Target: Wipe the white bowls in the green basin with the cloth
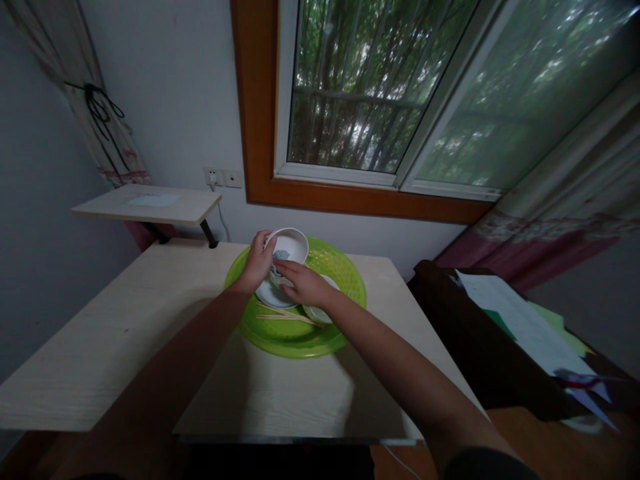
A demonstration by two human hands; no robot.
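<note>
- Gripping the tilted bowl (289, 245) by its rim, my left hand (259, 261) holds it above the basin (345, 280).
- My right hand (301, 283), fingers curled loosely, touches its near side.

**Both arms extended, hands meeting at centre**

I have both forearms stretched forward, converging. My left hand (259, 261) is raised with its fingers curled closed in a grip, thumb uppermost. My right hand (303, 285) lies palm down just beside it, its fingers (283, 268) reaching leftward, partly flexed. Wrists are roughly straight. A dark sleeve edge shows at the right elbow.
</note>
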